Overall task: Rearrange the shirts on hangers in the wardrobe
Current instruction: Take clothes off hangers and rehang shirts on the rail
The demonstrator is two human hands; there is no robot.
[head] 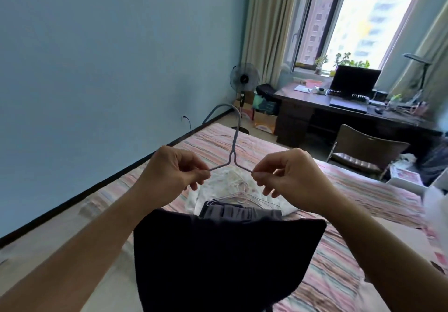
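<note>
The left hand and right hand each pinch a shoulder of the grey wire hanger. The step looks like threading it into the dark shirt just near of it.

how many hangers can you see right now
At least 3: a grey wire hanger pinched by the left hand and right hand, plus overlapping thin wire hangers on white clothing; more may be hidden.

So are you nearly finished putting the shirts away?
Not nearly. No wardrobe is in view. The left hand and right hand pinch a grey hanger over a dark garment. More hangers and a white garment still lie on the bed.
</note>
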